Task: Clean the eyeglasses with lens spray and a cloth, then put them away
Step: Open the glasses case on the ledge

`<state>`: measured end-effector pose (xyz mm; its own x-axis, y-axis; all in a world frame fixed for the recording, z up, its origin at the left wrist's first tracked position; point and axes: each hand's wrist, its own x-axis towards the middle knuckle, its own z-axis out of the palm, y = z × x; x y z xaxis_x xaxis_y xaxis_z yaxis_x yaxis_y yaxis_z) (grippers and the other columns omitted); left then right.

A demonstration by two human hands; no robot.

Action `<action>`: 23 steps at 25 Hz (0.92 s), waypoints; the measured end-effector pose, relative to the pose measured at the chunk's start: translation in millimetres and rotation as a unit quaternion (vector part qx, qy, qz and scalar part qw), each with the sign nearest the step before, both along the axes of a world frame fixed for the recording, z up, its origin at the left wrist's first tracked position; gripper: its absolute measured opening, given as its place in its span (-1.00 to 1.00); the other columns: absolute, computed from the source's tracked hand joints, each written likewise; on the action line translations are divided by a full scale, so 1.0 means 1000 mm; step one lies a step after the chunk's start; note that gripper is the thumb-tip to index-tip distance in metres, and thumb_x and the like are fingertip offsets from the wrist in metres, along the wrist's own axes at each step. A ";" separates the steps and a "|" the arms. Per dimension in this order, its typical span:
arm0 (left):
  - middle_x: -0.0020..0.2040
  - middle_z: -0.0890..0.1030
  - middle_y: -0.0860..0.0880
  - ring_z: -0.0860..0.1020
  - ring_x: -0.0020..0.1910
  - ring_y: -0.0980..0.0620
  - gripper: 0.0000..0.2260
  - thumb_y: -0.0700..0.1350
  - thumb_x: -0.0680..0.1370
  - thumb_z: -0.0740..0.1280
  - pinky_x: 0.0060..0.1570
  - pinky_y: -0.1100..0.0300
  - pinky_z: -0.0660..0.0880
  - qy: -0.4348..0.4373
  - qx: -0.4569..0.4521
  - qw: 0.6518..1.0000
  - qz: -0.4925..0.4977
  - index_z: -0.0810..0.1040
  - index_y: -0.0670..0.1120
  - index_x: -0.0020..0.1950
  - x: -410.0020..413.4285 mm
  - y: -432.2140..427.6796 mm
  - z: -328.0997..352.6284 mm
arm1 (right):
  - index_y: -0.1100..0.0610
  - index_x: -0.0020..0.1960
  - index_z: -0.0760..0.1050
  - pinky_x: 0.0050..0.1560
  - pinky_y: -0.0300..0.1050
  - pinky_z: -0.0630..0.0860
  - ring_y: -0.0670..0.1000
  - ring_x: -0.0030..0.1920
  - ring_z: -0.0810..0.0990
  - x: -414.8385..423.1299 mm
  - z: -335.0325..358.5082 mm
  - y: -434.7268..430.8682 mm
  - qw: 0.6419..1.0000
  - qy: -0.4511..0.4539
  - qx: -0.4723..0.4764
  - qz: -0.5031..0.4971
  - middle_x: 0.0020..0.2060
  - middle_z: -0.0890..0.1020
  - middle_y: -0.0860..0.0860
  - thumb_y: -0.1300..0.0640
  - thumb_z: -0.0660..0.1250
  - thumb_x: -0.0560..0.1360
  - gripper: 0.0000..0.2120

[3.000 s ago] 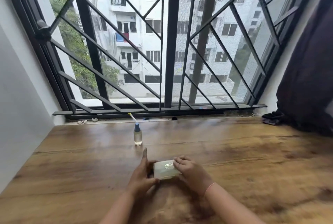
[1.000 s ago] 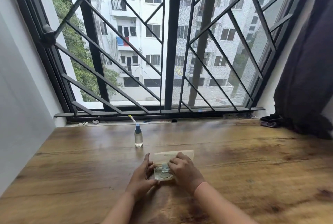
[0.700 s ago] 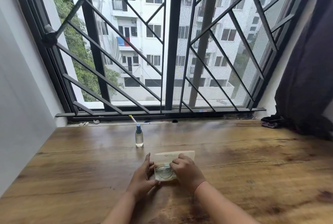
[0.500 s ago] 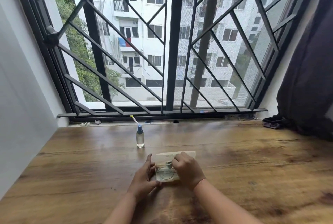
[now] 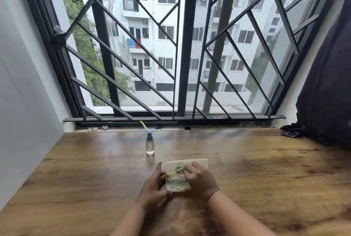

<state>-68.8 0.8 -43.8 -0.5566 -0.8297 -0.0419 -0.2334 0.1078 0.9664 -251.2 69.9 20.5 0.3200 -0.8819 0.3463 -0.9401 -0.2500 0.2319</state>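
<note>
Near the bench front edge: left hand steadied the open case, fingers flat against its side, glasses inside. Right hand pinched the cloth, probably lifting it out. Next: glasses out. Farther back, spray bottle, unobstructed; window grille beyond.

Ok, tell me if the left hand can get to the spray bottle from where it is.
Probably yes: the spray bottle stands alone on bare table just beyond the left hand, which only steadies the open glasses case.
</note>
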 end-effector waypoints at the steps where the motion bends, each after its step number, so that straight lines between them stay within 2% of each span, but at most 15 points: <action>1: 0.19 0.53 -0.08 0.53 0.21 -0.01 -0.06 -0.45 0.33 0.43 0.30 0.00 0.42 0.001 0.000 1.000 0.000 -0.11 -0.21 0.51 0.000 0.000 0.000 | 0.07 -0.42 0.55 -0.48 -0.20 0.50 0.00 -0.38 0.57 -0.001 -0.001 0.001 1.000 -0.001 -0.001 0.003 -0.42 0.59 -0.04 0.22 0.21 0.25 -0.83; 4: 0.16 0.52 -0.05 0.55 0.18 0.07 -0.05 -0.46 0.32 0.43 0.28 0.11 0.43 0.006 0.001 1.000 0.002 -0.11 -0.21 0.51 0.000 0.000 0.000 | 0.09 -0.34 0.60 -0.40 -0.17 0.53 0.02 -0.32 0.60 -0.001 -0.003 0.004 1.000 -0.025 -0.014 0.002 -0.33 0.64 -0.02 0.21 0.42 0.24 -0.96; 6: 0.16 0.52 -0.02 0.56 0.14 0.18 -0.05 -0.46 0.32 0.44 0.23 0.21 0.44 0.009 0.004 1.000 0.000 -0.10 -0.21 0.51 -0.001 0.001 0.001 | 0.10 -0.32 0.61 -0.39 -0.16 0.54 0.02 -0.31 0.60 -0.001 -0.004 0.006 0.999 -0.038 -0.019 -0.004 -0.31 0.64 -0.02 0.20 0.46 0.22 -0.94; 8: 0.16 0.52 0.01 0.56 0.12 0.23 -0.05 -0.46 0.32 0.45 0.20 0.28 0.45 0.011 0.004 1.000 0.000 -0.10 -0.21 0.51 -0.001 0.001 0.002 | 0.11 -0.30 0.61 -0.39 -0.15 0.54 0.02 -0.30 0.60 -0.001 -0.004 0.007 0.999 -0.041 -0.031 -0.006 -0.30 0.64 -0.01 0.21 0.44 0.24 -0.95; 12: 0.17 0.52 -0.02 0.54 0.17 0.10 -0.04 -0.47 0.31 0.44 0.22 0.25 0.44 0.012 0.005 1.000 0.000 -0.11 -0.21 0.51 -0.001 0.001 0.001 | 0.13 -0.24 0.62 -0.32 -0.13 0.56 0.07 -0.27 0.59 -0.003 -0.008 0.013 0.995 -0.070 -0.060 -0.026 -0.24 0.66 0.04 0.22 0.22 0.32 -0.80; 16: 0.18 0.52 -0.01 0.53 0.19 0.10 -0.03 -0.47 0.31 0.44 0.22 0.25 0.44 0.010 0.004 1.000 -0.004 -0.12 -0.20 0.51 0.000 0.000 0.000 | 0.08 -0.39 0.55 -0.28 -0.18 0.55 0.05 -0.15 0.45 0.003 -0.007 0.017 0.995 -0.083 -0.020 -0.059 -0.29 0.62 0.03 0.16 0.20 0.24 -0.85; 18: 0.17 0.52 -0.01 0.55 0.16 0.16 -0.04 -0.47 0.31 0.43 0.19 0.30 0.44 0.010 0.001 1.000 -0.005 -0.11 -0.20 0.51 0.000 0.000 0.000 | 0.09 -0.44 0.54 -0.31 -0.22 0.55 0.04 -0.19 0.52 0.006 -0.004 0.017 0.994 -0.080 0.010 -0.069 -0.34 0.60 -0.01 0.14 0.19 0.20 -0.85; 21: 0.15 0.52 -0.01 0.56 0.11 0.28 -0.06 -0.47 0.31 0.41 0.16 0.36 0.43 0.010 -0.003 1.000 -0.008 -0.10 -0.20 0.51 0.000 0.000 0.000 | 0.10 -0.50 0.53 -0.40 -0.24 0.52 0.02 -0.32 0.59 0.012 0.004 0.017 0.993 -0.073 0.032 -0.083 -0.42 0.56 -0.05 0.16 0.39 0.07 -0.96; 23: 0.14 0.52 0.00 0.55 0.09 0.32 -0.07 -0.48 0.32 0.42 0.13 0.40 0.43 0.010 -0.002 1.000 -0.007 -0.10 -0.21 0.51 0.000 -0.001 0.000 | 0.10 -0.52 0.54 -0.43 -0.26 0.50 0.00 -0.34 0.58 0.013 0.006 0.016 0.991 -0.077 0.055 -0.099 -0.45 0.54 -0.07 0.15 0.48 -0.05 -0.85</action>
<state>-69.3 -0.2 -44.0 -0.5694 -0.8216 -0.0279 -0.2132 0.1149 0.9702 -237.7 85.5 26.6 0.0872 -0.9572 0.2758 -0.9954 -0.0725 0.0630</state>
